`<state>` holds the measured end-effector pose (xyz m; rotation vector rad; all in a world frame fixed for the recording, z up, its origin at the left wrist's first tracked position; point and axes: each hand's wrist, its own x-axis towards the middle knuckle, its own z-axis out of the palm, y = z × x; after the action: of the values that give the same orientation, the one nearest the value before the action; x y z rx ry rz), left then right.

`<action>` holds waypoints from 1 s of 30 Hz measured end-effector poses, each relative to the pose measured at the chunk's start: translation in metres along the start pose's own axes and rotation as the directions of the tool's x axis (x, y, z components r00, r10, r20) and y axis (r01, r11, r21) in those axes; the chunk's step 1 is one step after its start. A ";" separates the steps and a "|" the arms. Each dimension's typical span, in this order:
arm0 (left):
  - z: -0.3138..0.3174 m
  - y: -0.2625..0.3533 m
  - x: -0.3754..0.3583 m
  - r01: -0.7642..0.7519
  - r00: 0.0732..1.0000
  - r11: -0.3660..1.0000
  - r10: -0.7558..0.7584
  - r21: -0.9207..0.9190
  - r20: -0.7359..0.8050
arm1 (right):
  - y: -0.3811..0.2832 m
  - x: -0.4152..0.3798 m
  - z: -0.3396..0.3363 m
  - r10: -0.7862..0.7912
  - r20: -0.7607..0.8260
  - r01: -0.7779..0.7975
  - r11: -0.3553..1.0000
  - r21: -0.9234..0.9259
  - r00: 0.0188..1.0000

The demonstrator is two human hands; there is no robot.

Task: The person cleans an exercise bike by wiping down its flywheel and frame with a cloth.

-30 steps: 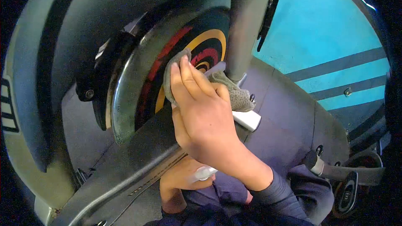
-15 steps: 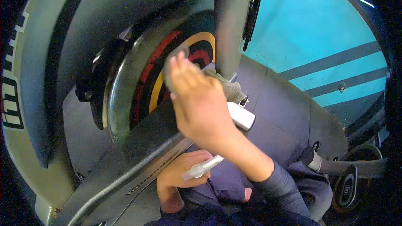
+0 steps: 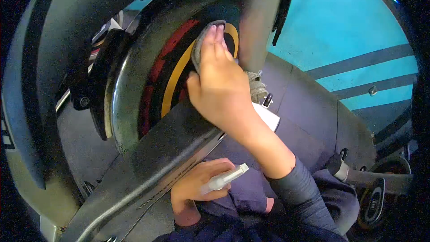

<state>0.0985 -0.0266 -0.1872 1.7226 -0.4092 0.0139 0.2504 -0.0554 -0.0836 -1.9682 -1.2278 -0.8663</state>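
Note:
My right hand (image 3: pixel 221 83) presses a grey cloth (image 3: pixel 197 54) with its fingers against the face of a large flywheel (image 3: pixel 154 78). The flywheel has a shiny metal rim and red, black and yellow rings. More grey cloth hangs out on the right side of that hand, above a white block-shaped part (image 3: pixel 270 117). Lower down, beneath the dark frame bar (image 3: pixel 148 152), my left hand (image 3: pixel 199 183) is closed around a spray bottle. Only the bottle's pale nozzle head (image 3: pixel 228 177) shows clearly; its body is hidden by the hand and lap.
A grey upright post (image 3: pixel 257 22) crosses in front of the flywheel's right side. A thick curved frame cover (image 3: pixel 58 31) stands at the left. Behind is a turquoise wall (image 3: pixel 345 22) with dark stripes. Other equipment with a pedal-like part (image 3: pixel 375 201) stands at lower right.
My right hand and the cloth have moved up and slightly right across the flywheel's face. My left hand still holds the spray bottle, its nozzle now tilted a little higher. The view has shifted slightly.

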 end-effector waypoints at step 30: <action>0.000 -0.003 0.000 -0.102 0.991 0.993 0.107 0.066 -0.076 | -0.012 -0.013 -0.027 -0.082 0.137 0.079 0.996 0.029 0.987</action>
<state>0.0994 -0.0263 -0.1903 1.7534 -0.4438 0.1717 0.2294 -0.0788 -0.0765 -1.9996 -1.3990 -0.7610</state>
